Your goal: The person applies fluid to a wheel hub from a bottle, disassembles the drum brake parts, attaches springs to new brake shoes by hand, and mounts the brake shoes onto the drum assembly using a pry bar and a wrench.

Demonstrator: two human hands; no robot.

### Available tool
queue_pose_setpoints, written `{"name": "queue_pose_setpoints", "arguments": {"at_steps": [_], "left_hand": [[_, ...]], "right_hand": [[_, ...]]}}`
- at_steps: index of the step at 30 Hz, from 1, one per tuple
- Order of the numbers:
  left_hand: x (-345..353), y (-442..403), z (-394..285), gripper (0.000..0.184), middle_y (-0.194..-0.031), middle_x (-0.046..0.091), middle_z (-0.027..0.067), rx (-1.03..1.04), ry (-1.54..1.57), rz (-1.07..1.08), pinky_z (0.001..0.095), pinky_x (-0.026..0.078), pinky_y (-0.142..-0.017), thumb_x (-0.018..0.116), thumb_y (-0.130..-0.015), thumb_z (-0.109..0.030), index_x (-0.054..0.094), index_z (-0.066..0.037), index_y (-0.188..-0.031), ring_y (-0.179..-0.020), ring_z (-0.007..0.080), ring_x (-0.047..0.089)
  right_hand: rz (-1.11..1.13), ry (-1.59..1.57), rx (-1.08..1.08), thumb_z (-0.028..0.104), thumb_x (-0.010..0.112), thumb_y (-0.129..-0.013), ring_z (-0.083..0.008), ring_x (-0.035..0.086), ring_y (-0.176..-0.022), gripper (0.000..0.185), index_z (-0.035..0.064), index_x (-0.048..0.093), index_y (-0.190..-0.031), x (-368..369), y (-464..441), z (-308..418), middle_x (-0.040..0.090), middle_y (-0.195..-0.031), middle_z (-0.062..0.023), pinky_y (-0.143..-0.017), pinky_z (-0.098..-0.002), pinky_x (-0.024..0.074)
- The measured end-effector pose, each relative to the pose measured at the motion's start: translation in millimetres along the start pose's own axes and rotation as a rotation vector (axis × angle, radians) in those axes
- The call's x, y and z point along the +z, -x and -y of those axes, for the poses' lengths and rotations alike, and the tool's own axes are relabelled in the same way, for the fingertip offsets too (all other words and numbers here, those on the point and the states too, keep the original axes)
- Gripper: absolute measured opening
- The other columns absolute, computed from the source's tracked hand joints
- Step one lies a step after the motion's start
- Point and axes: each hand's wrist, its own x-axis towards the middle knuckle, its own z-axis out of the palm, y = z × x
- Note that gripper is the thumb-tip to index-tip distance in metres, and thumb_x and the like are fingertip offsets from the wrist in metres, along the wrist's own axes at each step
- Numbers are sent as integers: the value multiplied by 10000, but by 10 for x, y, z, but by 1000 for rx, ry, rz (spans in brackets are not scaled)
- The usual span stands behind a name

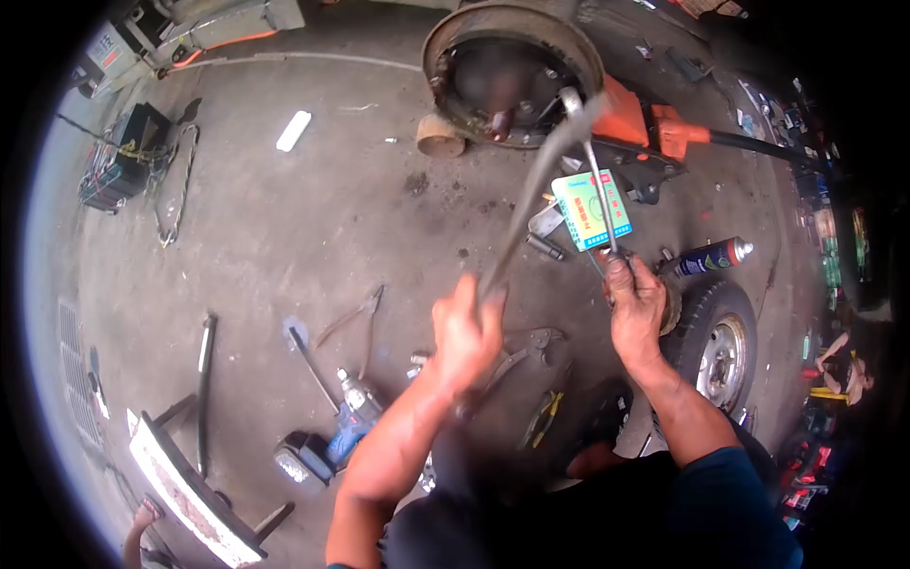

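Note:
My left hand [464, 327] is wrapped round a long-handled hammer [531, 194], which is smeared by motion. Its upper end crosses in front of the lower right rim of a rusty brake drum assembly [438, 74]. In my right hand [635, 318] is the lower end of a long steel wrench [604, 204]. The rounded head of this wrench reaches the right side of the drum, though the exact contact is hard to make out. Behind the shaft lies a green and yellow box [580, 213]. A spray can [711, 258] lies just right of my right hand.
An orange jack [675, 131] stands beside the drum. A tyred wheel [720, 346] is near my right forearm. Across the floor lie a blue power tool [353, 427], pliers [543, 417], a metal bar [204, 389] and a battery [128, 156]. A low white-topped stool [190, 488] stands lower left.

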Motion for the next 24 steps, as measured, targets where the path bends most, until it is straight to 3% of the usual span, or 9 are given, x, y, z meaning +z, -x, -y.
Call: {"name": "queue_pose_setpoints", "arguments": {"at_steps": [1, 3, 8, 11, 15, 17, 19, 23, 24], "left_hand": [[-2, -61, 24, 255, -620, 588, 243, -130, -63, 45, 497, 459, -533, 591, -936, -221, 533, 10, -845, -592, 469, 589], [-116, -63, 61, 296, -616, 579, 251, -118, -52, -10, 511, 449, -537, 583, -951, -262, 524, 7, -843, -606, 483, 587], [-145, 527, 59, 347, -621, 584, 247, -216, 43, 219, 516, 454, -529, 602, -942, -340, 545, -4, -875, -590, 480, 584], [52, 789, 29, 394, -752, 618, 288, -278, -31, 494, 524, 480, -671, 558, -954, -394, 542, -1, -967, -754, 477, 618], [347, 946, -232, 368, -832, 657, 248, -189, -5, 825, 528, 490, -718, 543, -945, -352, 546, 1, -1049, -812, 434, 642], [407, 955, -247, 386, -794, 646, 252, -149, -4, 869, 521, 486, -677, 559, -934, -360, 561, 0, -1072, -734, 459, 621], [382, 986, -132, 351, -836, 650, 222, 63, -10, 800, 493, 489, -678, 612, -897, -307, 563, -1, -1063, -753, 433, 623], [-336, 884, -157, 344, -974, 619, 168, 379, -96, 153, 419, 504, -736, 702, -783, -251, 587, -3, -992, -839, 354, 598], [-606, 924, -79, 375, -1027, 614, 151, 431, -115, 6, 414, 504, -741, 728, -761, -251, 588, -7, -1008, -848, 332, 594]], "right_hand": [[8, -45, 25, 438, 600, -945, -32, 392, -576, 444, 15, 687, -1047, 23, 29, 6, 469, -640, 57, -515, -213, 300], [11, -130, 59, 437, 599, -946, -32, 393, -575, 448, 9, 687, -1046, 22, 30, 53, 464, -638, 55, -514, -211, 299], [225, -128, 105, 415, 622, -937, -49, 410, -548, 388, 34, 573, -990, -336, 97, -388, 431, -627, 42, -500, -210, 324], [338, -237, 296, 426, 627, -929, -52, 420, -552, 398, 41, 572, -1015, -468, 413, -588, 445, -645, 31, -496, -204, 336], [339, -229, 457, 410, 659, -903, -78, 531, -695, 355, 85, 578, -1019, -272, 680, -561, 556, -796, 31, -561, -240, 415], [202, -247, 679, 430, 657, -905, -104, 576, -853, 396, 58, 602, -1029, -222, 706, -480, 595, -885, -3, -726, -261, 462], [169, -314, 751, 410, 659, -910, -109, 557, -863, 364, 76, 609, -1047, -262, 625, -691, 586, -942, -13, -735, -266, 462], [309, 5, 660, 413, 660, -900, -132, 560, -888, 429, 46, 615, -1119, -533, 135, -1086, 595, -970, -22, -789, -294, 462], [499, -103, 704, 415, 655, -897, -161, 551, -1060, 469, 32, 606, -1162, -596, 22, -1084, 606, -1107, -74, -917, -295, 437]]}}
